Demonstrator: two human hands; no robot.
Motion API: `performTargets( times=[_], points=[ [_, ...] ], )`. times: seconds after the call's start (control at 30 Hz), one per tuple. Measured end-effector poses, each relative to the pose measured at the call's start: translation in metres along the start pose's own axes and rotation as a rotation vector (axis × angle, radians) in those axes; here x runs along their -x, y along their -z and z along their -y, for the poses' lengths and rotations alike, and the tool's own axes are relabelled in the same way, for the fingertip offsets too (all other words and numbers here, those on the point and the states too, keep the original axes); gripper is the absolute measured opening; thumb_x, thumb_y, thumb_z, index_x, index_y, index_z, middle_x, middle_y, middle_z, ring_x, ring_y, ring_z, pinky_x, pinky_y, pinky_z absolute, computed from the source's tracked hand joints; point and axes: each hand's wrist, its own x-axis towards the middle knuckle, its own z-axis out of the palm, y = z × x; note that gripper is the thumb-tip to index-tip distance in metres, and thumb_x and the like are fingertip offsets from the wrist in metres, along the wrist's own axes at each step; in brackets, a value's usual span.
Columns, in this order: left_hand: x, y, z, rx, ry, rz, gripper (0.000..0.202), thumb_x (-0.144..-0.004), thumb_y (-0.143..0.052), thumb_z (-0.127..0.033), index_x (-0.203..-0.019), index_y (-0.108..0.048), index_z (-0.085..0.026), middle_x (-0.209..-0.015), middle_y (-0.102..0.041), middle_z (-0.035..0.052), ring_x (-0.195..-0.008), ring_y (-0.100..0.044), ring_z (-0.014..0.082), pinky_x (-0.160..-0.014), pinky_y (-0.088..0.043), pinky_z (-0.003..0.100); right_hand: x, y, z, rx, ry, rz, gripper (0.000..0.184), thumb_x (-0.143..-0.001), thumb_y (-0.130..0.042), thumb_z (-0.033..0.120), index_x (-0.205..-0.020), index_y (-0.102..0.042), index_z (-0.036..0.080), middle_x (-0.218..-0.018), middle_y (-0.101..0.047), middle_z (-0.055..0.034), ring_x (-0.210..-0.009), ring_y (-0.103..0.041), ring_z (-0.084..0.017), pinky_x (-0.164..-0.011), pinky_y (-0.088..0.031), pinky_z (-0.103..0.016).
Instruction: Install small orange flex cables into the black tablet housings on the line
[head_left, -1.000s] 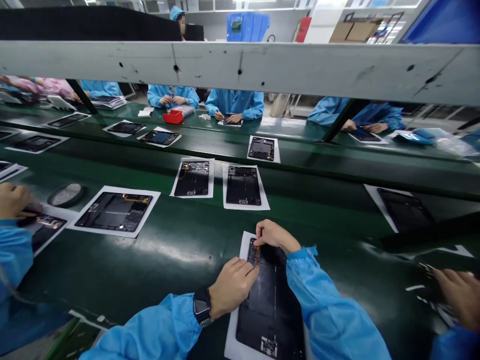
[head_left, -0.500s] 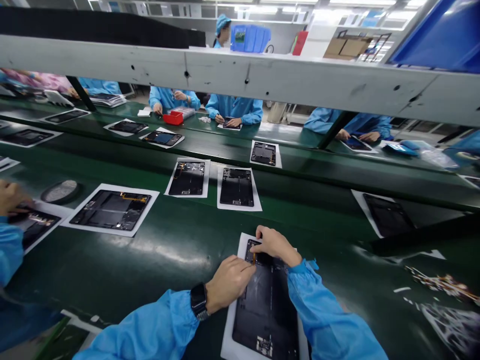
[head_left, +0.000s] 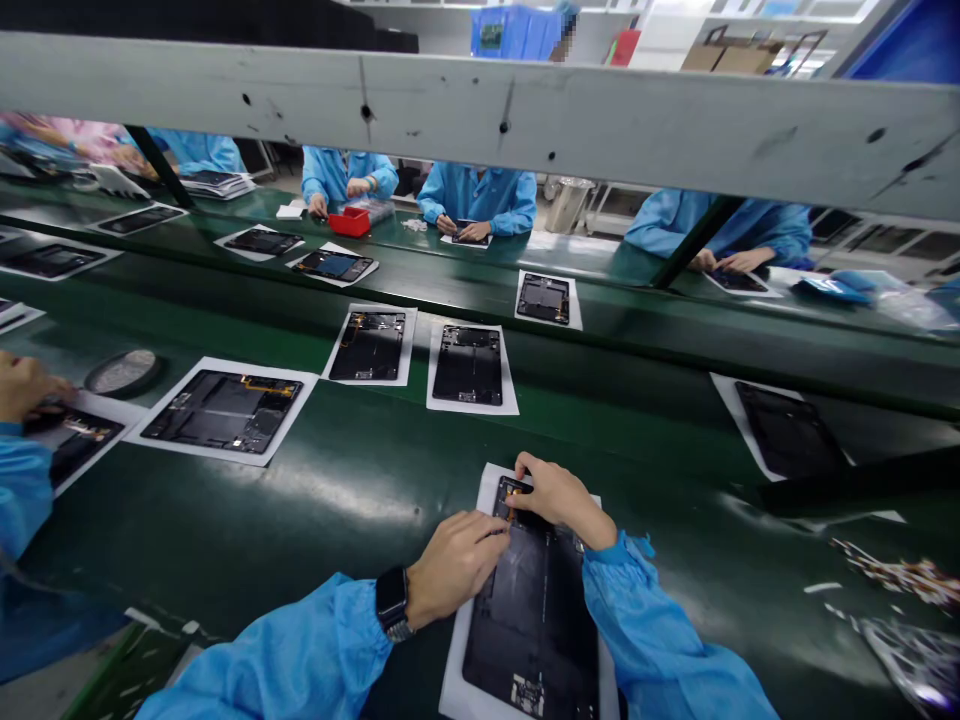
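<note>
The opened black tablet [head_left: 532, 610] lay with its insides showing on a white sheet [head_left: 456, 665] on the green desk [head_left: 315, 500], straight in front of me. Its near end was cut off by the bottom edge of the view. At its far left corner sat a short orange strip [head_left: 511, 507]. My right hand [head_left: 561, 497] reached over that corner, thumb and forefinger pinched onto the strip's top end. My left hand [head_left: 454, 565] rested on the tablet's left edge, fingers curled close together, tips pressed down just beside the strip. Whether they held anything I could not tell. A dark watch [head_left: 392, 603] sat on my left wrist, its face turned away from me. A small board [head_left: 529, 690] at the tablet's near end carried marks too small to read.

Farther out, a second tablet [head_left: 469, 365] and a third tablet [head_left: 371, 345] lay side by side on their own sheets, with a wider tablet [head_left: 225, 410] off to the left. At the left edge a co-worker's hand [head_left: 22, 385] rested on a device that was mostly cut off, near a round grey disc [head_left: 124, 372]. A grey beam [head_left: 480, 110] crossed the top and hid the heads of people in blue coats [head_left: 480, 195] across the desk, near a red box [head_left: 350, 222]. Blurred scraps [head_left: 900, 580] at the right edge I could not make out.
</note>
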Motion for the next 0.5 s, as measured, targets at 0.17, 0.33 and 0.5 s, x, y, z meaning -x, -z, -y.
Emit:
performTargets(
  times=[0.17, 0.33, 0.5],
  points=[
    [0.003, -0.005, 0.003, 0.016, 0.017, 0.007, 0.022, -0.098, -0.046, -0.017, -0.109, -0.064, -0.017, -0.113, -0.067, 0.0087, -0.097, -0.064, 0.0180, -0.082, -0.054, 0.032, -0.006, 0.003, 0.000, -0.007, -0.010, 0.034, 0.029, -0.075, -0.074, 0.042, -0.091, -0.055, 0.026, -0.085, -0.065, -0.0010, -0.081, -0.062, -0.021, -0.058, -0.028, -0.026],
    [0.004, -0.006, 0.004, 0.041, 0.001, -0.016, 0.023, -0.099, -0.045, -0.018, -0.112, -0.064, -0.017, -0.115, -0.068, 0.0085, -0.102, -0.065, 0.0187, -0.087, -0.054, 0.034, -0.004, 0.001, 0.000, -0.013, 0.026, 0.003, 0.027, -0.077, -0.073, 0.040, -0.092, -0.055, 0.026, -0.086, -0.065, -0.0001, -0.080, -0.061, -0.019, -0.059, -0.027, -0.025],
    [0.003, -0.006, 0.004, 0.035, -0.018, -0.016, 0.023, -0.100, -0.045, -0.017, -0.112, -0.064, -0.016, -0.114, -0.069, 0.0076, -0.105, -0.064, 0.0178, -0.088, -0.054, 0.033, 0.003, -0.008, -0.005, -0.048, 0.067, -0.125, 0.022, -0.084, -0.069, 0.039, -0.093, -0.054, 0.025, -0.084, -0.064, 0.0004, -0.079, -0.059, -0.018, -0.059, -0.027, -0.025]
  ],
)
